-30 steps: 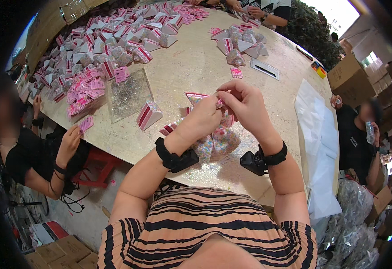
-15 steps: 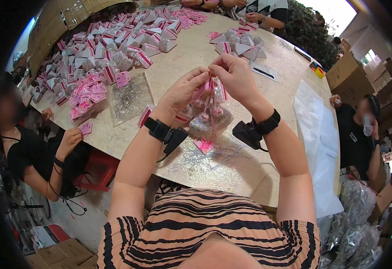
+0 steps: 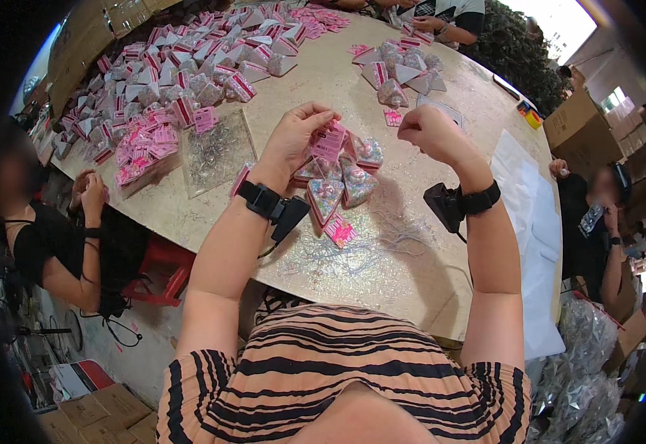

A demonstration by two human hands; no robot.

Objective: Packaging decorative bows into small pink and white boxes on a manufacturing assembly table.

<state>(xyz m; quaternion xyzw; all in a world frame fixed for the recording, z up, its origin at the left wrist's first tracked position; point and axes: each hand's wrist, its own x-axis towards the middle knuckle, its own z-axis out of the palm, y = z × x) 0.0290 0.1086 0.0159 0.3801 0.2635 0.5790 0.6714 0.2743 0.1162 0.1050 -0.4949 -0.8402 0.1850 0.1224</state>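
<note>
My left hand is closed on a pink tag, above the middle of the table. Just below it, several cake-slice ornaments with glittery, beaded-looking sides lie clustered, partly overlapping. Whether the tag is tied to them cannot be made out. My right hand is apart from the cluster, to its right, with fingertips pinched together; anything between them is too small to see. Close to those fingertips lies a small pink tag. Another pink tag rests at the cluster's near side, beside loose pale strings.
A large heap of similar ornaments covers the far left, with stacked pink tags and a tray of thin strands nearer. A smaller pile is far right. White plastic sheets line the right edge. Other people sit around the table.
My hands were together above the bundle; my right hand has moved away to the right. The ornaments now lie spread on the table. The person at left has brought their hands together.
</note>
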